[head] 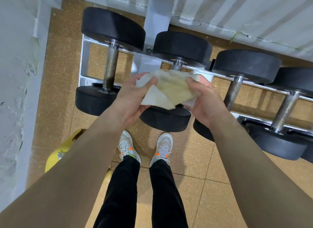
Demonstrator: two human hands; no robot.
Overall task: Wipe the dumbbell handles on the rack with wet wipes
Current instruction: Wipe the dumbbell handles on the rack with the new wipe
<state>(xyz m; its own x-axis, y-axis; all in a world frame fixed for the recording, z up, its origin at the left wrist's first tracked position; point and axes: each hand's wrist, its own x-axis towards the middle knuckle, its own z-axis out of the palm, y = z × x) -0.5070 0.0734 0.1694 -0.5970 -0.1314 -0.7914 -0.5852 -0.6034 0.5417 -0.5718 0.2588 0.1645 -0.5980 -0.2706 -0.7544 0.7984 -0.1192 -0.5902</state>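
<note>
I am pinching a crumpled wet wipe (169, 88) between left hand (133, 99) and right hand (205, 100), above the racked dumbbell (176, 58).

A white metal rack (83, 61) standing on speckled tan floor tiles (203, 185) carries a row of black-headed dumbbells (113, 27), their knurled steel handles (111, 66) spanning its two rails side by side

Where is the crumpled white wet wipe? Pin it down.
Head view, centre: the crumpled white wet wipe is pinched between the left hand and right hand, above the second black round-headed dumbbell from the left.
</note>
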